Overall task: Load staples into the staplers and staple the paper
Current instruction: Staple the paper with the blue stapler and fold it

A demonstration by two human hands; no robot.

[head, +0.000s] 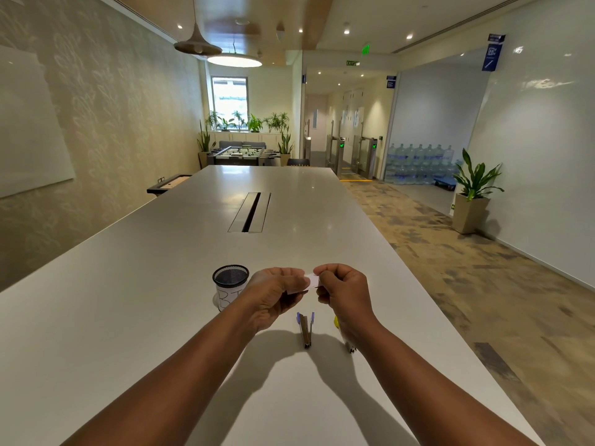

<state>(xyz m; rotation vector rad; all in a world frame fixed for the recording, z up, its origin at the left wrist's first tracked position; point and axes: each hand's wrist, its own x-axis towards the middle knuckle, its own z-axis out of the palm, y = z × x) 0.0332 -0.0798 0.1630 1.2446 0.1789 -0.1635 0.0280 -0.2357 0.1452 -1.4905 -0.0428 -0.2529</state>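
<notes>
A small white staple box (309, 282) is held above the table between my left hand (279, 294) and my right hand (343, 289); both grip it with thumb and fingers. Below the hands a purple stapler (305, 329) lies on the white table (161, 317), opened up with its metal rail showing. A yellow stapler (342, 333) lies to its right, mostly hidden under my right wrist. No paper sheet is visible.
A black mesh pen cup (230, 286) with a white label stands just left of my left hand. A cable slot (249, 212) is set into the table's middle. The table's right edge runs close to my right forearm, with carpet floor beyond.
</notes>
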